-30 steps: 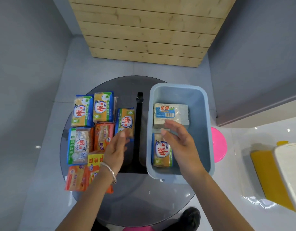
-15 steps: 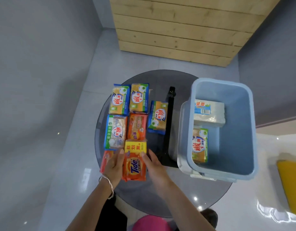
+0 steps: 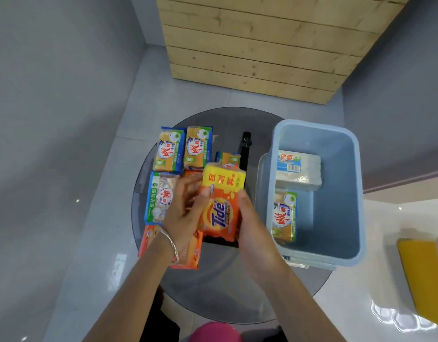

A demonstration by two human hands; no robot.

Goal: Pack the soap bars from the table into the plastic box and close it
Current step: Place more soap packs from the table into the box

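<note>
An orange and yellow Tide soap pack (image 3: pixel 221 206) is lifted above the round glass table (image 3: pixel 213 287), held between both hands. My left hand (image 3: pixel 186 213) grips its left side with the thumb on top; my right hand (image 3: pixel 252 218) grips its right side. The light blue plastic box (image 3: pixel 336 183) stands open on the table's right and holds a white soap bar (image 3: pixel 299 169) and a yellow-green soap bar (image 3: pixel 284 215). Several wrapped soap bars (image 3: pixel 183 151) lie in rows on the table's left, some hidden under my hands.
The box's lid (image 3: pixel 261 183) lies under the box, jutting out at its left. A black stand (image 3: pixel 245 149) rises at the table's centre. A wooden plank crate (image 3: pixel 262 40) stands behind the table, a yellow object (image 3: pixel 422 272) at the right and a pink stool (image 3: pixel 213 332) below.
My right hand came out of the box and moved left. Both hands closed on the Tide pack and lifted it off the table, toward the box.
</note>
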